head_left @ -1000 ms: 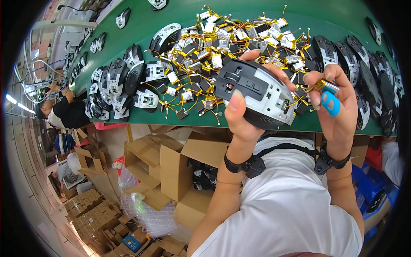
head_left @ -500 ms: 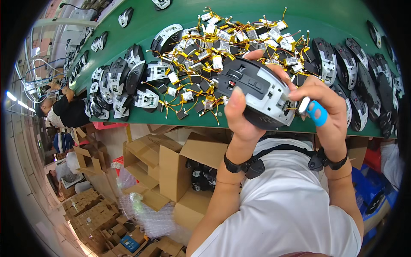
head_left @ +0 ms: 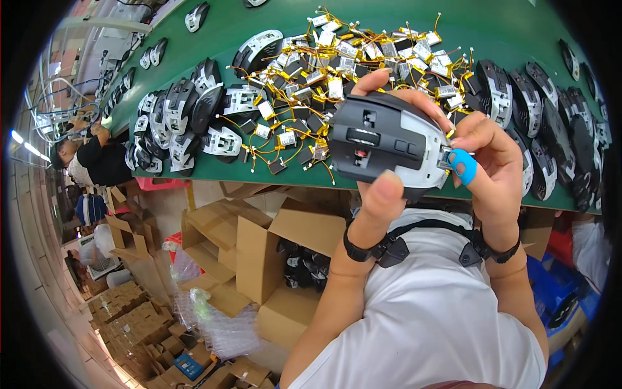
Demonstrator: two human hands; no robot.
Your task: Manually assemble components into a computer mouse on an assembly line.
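My left hand [head_left: 382,201] is closed round a black and silver-white computer mouse [head_left: 382,142], thumb along its near side and fingers behind it. The mouse is held above the bench edge, its scroll wheel and buttons facing up. My right hand [head_left: 489,165], with a blue finger cover [head_left: 462,166] on the thumb, pinches a small silver battery [head_left: 446,158] against the right end of the mouse. Most of the battery is hidden by the fingers and the shell. Behind the mouse lies a heap of small wired batteries [head_left: 335,88] with yellow tape and white plugs.
Mouse shells cluster on the green bench [head_left: 285,172] at left [head_left: 178,107] and right [head_left: 495,94]. Below the bench stands an open cardboard box [head_left: 259,259] holding dark parts, beside bubble wrap [head_left: 223,324]. Another person [head_left: 97,159] sits at far left.
My right hand has brought the battery from beside the mouse up against its right end. My left hand has turned the mouse so its top faces up more.
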